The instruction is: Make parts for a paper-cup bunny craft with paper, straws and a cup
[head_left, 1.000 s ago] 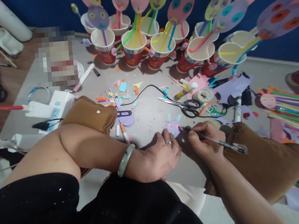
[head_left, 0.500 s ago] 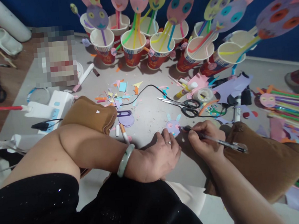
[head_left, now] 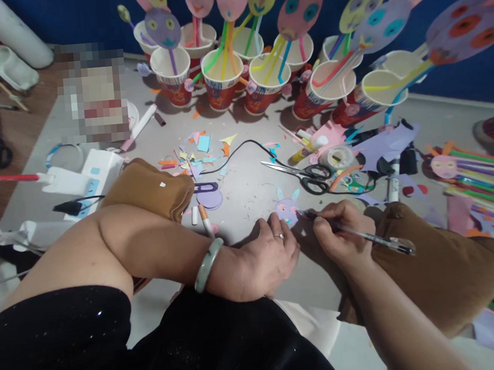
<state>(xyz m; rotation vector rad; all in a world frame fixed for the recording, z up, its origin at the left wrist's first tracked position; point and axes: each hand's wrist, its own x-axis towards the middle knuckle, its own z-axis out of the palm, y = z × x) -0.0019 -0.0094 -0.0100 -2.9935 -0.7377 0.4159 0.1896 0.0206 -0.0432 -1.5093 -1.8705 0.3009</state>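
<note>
A small purple paper rabbit face point(head_left: 286, 210) with blue ears and pink eyes lies on the grey table. My left hand point(head_left: 265, 255), with a ring on one finger and a jade bangle at the wrist, rests flat with its fingertips at the face's lower edge. A clear pen with a dark grip point(head_left: 373, 238) is pinched in my right hand point(head_left: 347, 231). Its tip is at the pink eye on the face's right side; whether it touches the paper I cannot tell.
Scissors point(head_left: 300, 175) lie open-bladed beyond the face, beside a tape roll point(head_left: 339, 158). Paper scraps point(head_left: 203, 143) are scattered at centre left. Brown cushions point(head_left: 148, 187) flank both arms. Paper cups point(head_left: 224, 78) bearing straw-and-paper rabbit figures line the back. A white power strip point(head_left: 100, 165) stands left.
My right hand and the pen have shifted very slightly to the right, the pen's rear end most. My left hand and the paper face stay in place.
</note>
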